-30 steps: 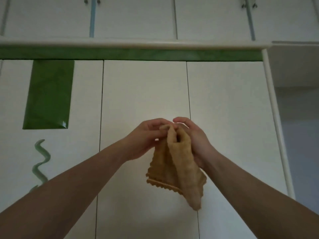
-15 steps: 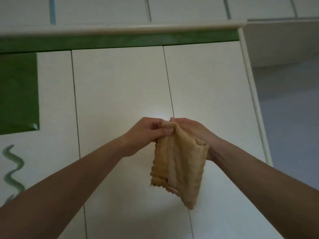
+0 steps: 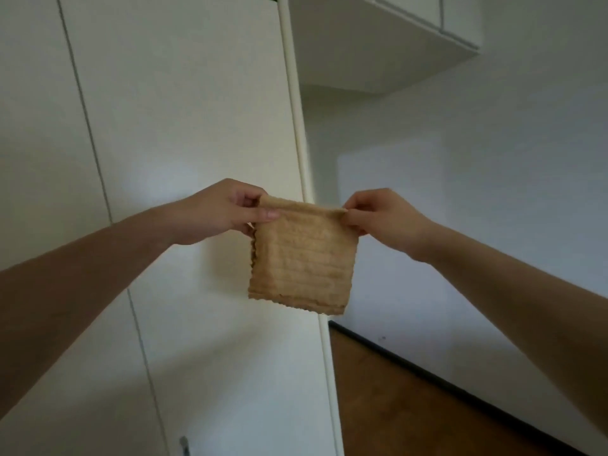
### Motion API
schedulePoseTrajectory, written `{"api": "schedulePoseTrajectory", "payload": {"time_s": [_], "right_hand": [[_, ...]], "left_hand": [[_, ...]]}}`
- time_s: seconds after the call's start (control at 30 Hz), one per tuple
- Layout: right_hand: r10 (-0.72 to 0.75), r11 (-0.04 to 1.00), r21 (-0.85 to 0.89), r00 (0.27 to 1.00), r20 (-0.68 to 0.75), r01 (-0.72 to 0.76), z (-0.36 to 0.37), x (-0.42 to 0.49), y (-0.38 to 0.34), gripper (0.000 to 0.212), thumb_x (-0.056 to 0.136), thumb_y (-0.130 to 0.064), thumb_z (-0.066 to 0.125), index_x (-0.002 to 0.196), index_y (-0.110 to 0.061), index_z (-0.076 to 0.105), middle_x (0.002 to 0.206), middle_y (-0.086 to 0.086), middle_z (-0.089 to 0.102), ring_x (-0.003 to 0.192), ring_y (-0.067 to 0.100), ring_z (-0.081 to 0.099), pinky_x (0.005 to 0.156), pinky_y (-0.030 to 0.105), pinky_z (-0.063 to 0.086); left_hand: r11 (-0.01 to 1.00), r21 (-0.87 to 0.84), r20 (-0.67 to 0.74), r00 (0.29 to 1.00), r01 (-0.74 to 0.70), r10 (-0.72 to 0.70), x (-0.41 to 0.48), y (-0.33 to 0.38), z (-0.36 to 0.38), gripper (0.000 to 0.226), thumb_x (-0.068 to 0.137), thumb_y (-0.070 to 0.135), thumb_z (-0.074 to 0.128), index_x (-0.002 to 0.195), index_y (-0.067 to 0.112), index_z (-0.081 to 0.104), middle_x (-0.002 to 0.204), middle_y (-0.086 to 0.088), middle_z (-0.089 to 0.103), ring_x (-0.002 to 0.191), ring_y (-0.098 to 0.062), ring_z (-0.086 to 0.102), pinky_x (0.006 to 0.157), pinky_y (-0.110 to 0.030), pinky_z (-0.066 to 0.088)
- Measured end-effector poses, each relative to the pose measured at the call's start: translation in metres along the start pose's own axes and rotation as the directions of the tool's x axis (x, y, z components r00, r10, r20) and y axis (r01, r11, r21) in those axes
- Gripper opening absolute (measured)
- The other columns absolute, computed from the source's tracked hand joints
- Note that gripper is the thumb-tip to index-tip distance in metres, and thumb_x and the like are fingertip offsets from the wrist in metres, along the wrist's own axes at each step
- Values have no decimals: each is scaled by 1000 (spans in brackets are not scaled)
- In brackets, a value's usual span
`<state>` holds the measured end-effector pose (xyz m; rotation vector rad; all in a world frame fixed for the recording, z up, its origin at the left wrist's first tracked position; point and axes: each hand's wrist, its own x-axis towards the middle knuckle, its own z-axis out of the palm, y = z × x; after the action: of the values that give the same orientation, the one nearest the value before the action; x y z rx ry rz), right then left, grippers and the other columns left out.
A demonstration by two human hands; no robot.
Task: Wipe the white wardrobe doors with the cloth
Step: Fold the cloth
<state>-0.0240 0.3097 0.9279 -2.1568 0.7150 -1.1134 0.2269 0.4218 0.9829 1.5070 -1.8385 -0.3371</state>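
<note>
A tan ribbed cloth (image 3: 302,261), folded into a square, hangs in the air in front of the white wardrobe doors (image 3: 184,133). My left hand (image 3: 223,212) pinches its top left corner between thumb and fingers. Its top right corner is pinched by my right hand (image 3: 381,215). The cloth is stretched flat between both hands and does not touch the doors. It hangs across the wardrobe's right edge trim (image 3: 296,126).
A white overhead cabinet (image 3: 378,51) juts out at the top right above a white wall (image 3: 493,192). Brown wooden floor (image 3: 411,406) with a dark skirting lies at the lower right. A small metal door handle (image 3: 184,445) shows at the bottom.
My hands have moved apart, spreading the bunched cloth into a flat square. The view has swung right and down, so the green trim has left the frame and the wall and floor appear.
</note>
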Motion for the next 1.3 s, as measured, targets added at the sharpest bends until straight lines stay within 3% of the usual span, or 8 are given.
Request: {"api": "schedulePoseTrajectory", "payload": {"time_s": [0.3, 0.5, 0.67, 0.8, 0.93, 1.0, 1.13, 1.3], "right_hand": [[303, 947, 140, 950, -73, -291, -85, -7, 139, 34, 90, -38, 77, 111, -11, 74, 99, 8, 78, 93, 23, 76, 94, 46, 61], [484, 833, -325, 874, 40, -447, -119, -24, 198, 48, 89, -42, 77, 132, -23, 66, 109, -5, 73, 101, 11, 68, 93, 28, 56], [565, 729, -413, 820, -86, -546, -112, -29, 247, 43, 83, -47, 82, 119, -28, 66, 111, -8, 69, 101, 14, 66, 92, 33, 55], [664, 659, -312, 724, -186, -684, -103, -42, 294, 25, 88, -33, 79, 102, -13, 73, 95, 0, 72, 94, 20, 67, 86, 34, 55], [747, 661, 310, 559, -360, -684, -91, -67, 354, 24, 94, -20, 74, 116, -9, 73, 111, 12, 76, 106, 30, 73, 92, 41, 61], [813, 582, 468, 478, -333, -665, -65, -81, 392, 23, 99, -25, 68, 120, -16, 69, 110, 7, 75, 100, 29, 73, 79, 39, 60], [915, 399, 529, 284, -288, -749, 13, -124, 498, 25, 104, -32, 59, 126, -21, 62, 118, 6, 70, 108, 30, 68, 91, 52, 60], [970, 168, 447, 67, -233, -878, 113, -211, 638, 23, 105, -40, 56, 120, -22, 55, 110, 0, 65, 94, 18, 66, 62, 33, 58]], "left_hand": [[981, -193, 56, 998, -18, 29, 136, -36, 147, 28, 81, 31, 76, 102, 12, 77, 88, -1, 79, 79, -13, 73, 65, -24, 60], [973, -178, 175, 969, -144, 175, 214, -33, 226, 7, 94, 19, 69, 92, 23, 75, 80, 10, 76, 72, -3, 70, 63, -19, 54], [956, -210, 311, 913, -204, 263, 260, -45, 284, 11, 95, 22, 68, 100, 16, 76, 87, 5, 76, 76, -7, 70, 65, -22, 53], [939, -298, 409, 865, -173, 290, 290, -77, 327, 16, 94, 25, 70, 100, 11, 76, 92, -3, 76, 80, -13, 70, 70, -30, 58], [915, -400, 546, 815, 48, 196, 309, -146, 397, 34, 96, 35, 67, 99, 1, 65, 95, -8, 69, 87, -19, 68, 89, -43, 58], [869, -425, 639, 764, 252, 91, 298, -176, 445, 37, 103, 38, 55, 126, 10, 60, 122, 0, 68, 106, -18, 67, 100, -43, 54], [923, -195, 675, 728, 331, -119, 257, -258, 562, 62, 109, 47, 31, 160, 16, 17, 163, 8, 25, 148, -15, 28, 117, -32, 26], [928, -26, 651, 711, 372, -267, 182, -388, 702, 50, 107, 50, 33, 144, 19, 42, 129, 3, 56, 123, -24, 55, 95, -36, 40]]}}
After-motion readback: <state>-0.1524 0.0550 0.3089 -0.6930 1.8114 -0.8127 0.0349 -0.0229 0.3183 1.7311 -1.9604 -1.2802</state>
